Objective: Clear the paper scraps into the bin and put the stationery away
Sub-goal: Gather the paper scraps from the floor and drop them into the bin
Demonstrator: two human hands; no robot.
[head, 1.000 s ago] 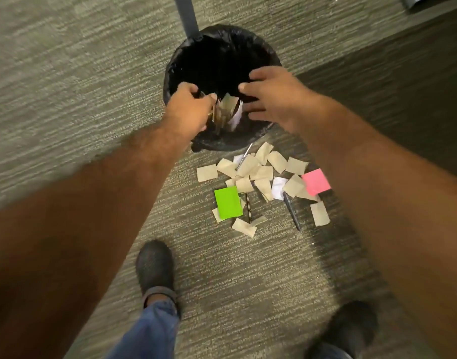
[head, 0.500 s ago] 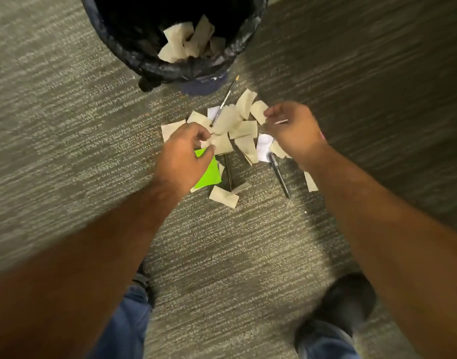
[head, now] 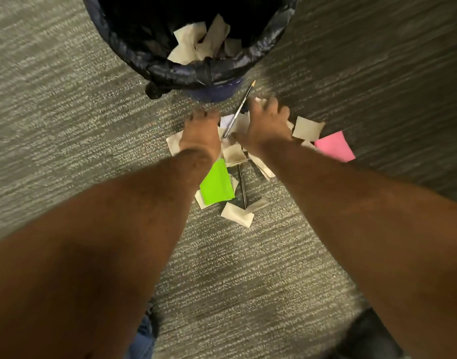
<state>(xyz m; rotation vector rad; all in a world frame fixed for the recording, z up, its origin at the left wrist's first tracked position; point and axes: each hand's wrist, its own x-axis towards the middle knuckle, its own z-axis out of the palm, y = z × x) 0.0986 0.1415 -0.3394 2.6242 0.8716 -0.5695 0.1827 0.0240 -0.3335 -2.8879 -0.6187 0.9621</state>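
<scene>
The bin [head: 196,71] with a black liner stands at the top, several beige scraps [head: 196,45] inside it. In front of it a pile of paper scraps [head: 236,215] lies on the carpet, with a green note [head: 217,183] and a pink note [head: 334,146]. My left hand [head: 201,133] and right hand [head: 267,123] are side by side on the pile's far end, fingers curled down onto scraps. A pencil [head: 244,103] runs between the two hands toward the bin. A second thin pencil or pen [head: 242,187] lies beside the green note. My arms hide part of the pile.
Grey striped carpet [head: 66,125] surrounds the pile, with a darker strip [head: 377,73] at the right. My dark shoe [head: 364,338] shows at the bottom right and a blue trouser leg [head: 141,340] at the bottom middle.
One second ago both hands were over the bin, dropping scraps. They have come down onto the pile and since slid to its far end, near the bin. The view has moved closer.
</scene>
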